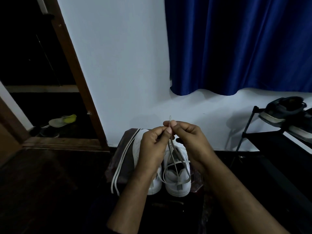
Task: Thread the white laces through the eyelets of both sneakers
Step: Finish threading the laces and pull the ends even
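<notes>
**Pinching both lace tips together above the right sneaker**

Dim room, head view. Left hand (pixel 152 146) and right hand (pixel 189 137) are raised side by side over the shoes, fingertips meeting. Each hand has thumb and forefinger clamped on the white lace (pixel 173 156); the two lace tips stick up together just above the fingertips. Other fingers curled in.

From the pinch, both strands drop down to the right sneaker (pixel 179 181), cross over its open tongue area and loop around near the heel. How many eyelets are threaded cannot be told; the hands hide the front of the shoe.

Left sneaker (pixel 154 184) stands touching the right one, mostly hidden under the left wrist. Both sneakers are white, heels toward the camera, on a small dark stool (pixel 123 166).

A second lace (pixel 121 162) lies doubled on the stool along the left sneaker's outer side, its ends hanging off the near edge.

Surroundings: blue curtain (pixel 236 48) against a pale wall; black shoe rack (pixel 263 137) at right holding dark shoes (pixel 283 108); wooden door frame (pixel 76 73) at left.
</notes>
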`<state>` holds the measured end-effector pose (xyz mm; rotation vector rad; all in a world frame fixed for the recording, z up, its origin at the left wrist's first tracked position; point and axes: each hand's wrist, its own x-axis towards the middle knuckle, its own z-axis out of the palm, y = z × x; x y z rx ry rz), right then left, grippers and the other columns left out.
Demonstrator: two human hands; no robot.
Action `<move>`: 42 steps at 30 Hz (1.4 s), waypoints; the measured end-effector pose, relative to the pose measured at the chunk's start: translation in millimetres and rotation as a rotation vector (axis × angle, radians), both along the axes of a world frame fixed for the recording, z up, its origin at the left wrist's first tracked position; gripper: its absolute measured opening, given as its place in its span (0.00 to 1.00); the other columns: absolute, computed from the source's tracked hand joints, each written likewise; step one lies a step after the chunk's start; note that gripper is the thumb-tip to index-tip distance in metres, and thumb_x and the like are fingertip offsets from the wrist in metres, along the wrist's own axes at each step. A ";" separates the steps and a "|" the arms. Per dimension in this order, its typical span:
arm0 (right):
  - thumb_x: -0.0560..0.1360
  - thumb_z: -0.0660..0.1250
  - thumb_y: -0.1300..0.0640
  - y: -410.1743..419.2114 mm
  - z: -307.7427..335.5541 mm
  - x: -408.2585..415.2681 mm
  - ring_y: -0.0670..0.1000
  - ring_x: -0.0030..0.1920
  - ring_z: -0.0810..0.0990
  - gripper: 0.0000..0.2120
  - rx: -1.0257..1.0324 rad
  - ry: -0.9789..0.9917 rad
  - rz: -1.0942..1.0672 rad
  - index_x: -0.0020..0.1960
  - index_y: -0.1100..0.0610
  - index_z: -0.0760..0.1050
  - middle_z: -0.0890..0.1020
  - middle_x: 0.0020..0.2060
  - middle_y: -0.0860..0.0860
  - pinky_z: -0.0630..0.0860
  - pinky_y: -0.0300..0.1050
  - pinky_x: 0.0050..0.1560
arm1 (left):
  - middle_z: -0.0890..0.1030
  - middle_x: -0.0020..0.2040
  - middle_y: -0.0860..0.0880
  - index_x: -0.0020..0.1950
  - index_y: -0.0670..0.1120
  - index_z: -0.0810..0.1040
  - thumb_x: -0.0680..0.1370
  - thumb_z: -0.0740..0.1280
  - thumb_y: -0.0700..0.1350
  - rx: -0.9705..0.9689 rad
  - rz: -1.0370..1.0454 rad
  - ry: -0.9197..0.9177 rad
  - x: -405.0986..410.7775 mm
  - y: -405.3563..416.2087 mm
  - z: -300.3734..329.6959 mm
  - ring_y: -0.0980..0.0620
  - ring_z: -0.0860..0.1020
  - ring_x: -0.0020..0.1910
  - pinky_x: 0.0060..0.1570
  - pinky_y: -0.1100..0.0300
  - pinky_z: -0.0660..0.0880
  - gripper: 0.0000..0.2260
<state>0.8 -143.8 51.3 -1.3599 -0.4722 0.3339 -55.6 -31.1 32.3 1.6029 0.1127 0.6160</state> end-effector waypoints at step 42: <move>0.82 0.64 0.56 4.2 92.2 35.5 0.45 0.37 0.75 0.09 0.164 -0.099 -0.029 0.52 0.58 0.82 0.82 0.45 0.51 0.74 0.42 0.45 | 0.78 0.37 0.43 0.46 0.44 0.76 0.87 0.57 0.44 0.192 -0.081 0.072 80.1 17.7 28.5 0.59 0.77 0.32 0.37 0.70 0.71 0.14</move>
